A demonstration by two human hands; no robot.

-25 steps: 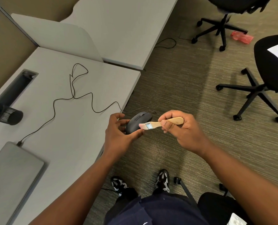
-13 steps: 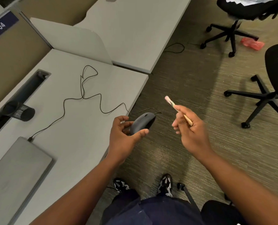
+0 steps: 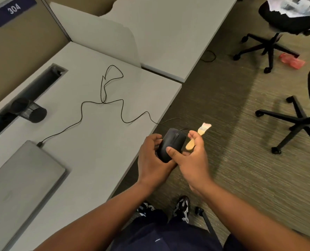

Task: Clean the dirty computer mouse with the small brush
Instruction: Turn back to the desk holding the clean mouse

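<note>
From the head view there is one black computer mouse (image 3: 172, 144), one small brush (image 3: 197, 137) with a wooden handle and pale bristles, one thin black cable (image 3: 103, 102), one closed grey laptop (image 3: 18, 187), one black mesh cup (image 3: 30, 111) lying on its side, and two office chairs: one (image 3: 284, 20) at the upper right with papers on its seat, one (image 3: 299, 122) at the right edge. A pink wrapper (image 3: 292, 60) lies on the carpet near the upper chair. A plate reading 304 (image 3: 12, 9) sits in the upper left corner.

The mouse is just right of centre of the frame, held in the air beyond the edge of the grey desk (image 3: 89, 151), over the carpet. The left hand (image 3: 152, 160) cups it from the left and below, fingers curled round its side. The right hand (image 3: 194, 160) is pressed close against the left one, its thumb lying on the mouse's back, while its fingers pinch the brush handle; the bristles point up and to the right, away from the mouse and not touching it.

Both forearms rise from the bottom of the frame and converge at the mouse. The cable runs from the mouse across the desk in loops to the laptop's upper corner at lower left. Two patterned shoes (image 3: 182, 207) show below the hands.
</note>
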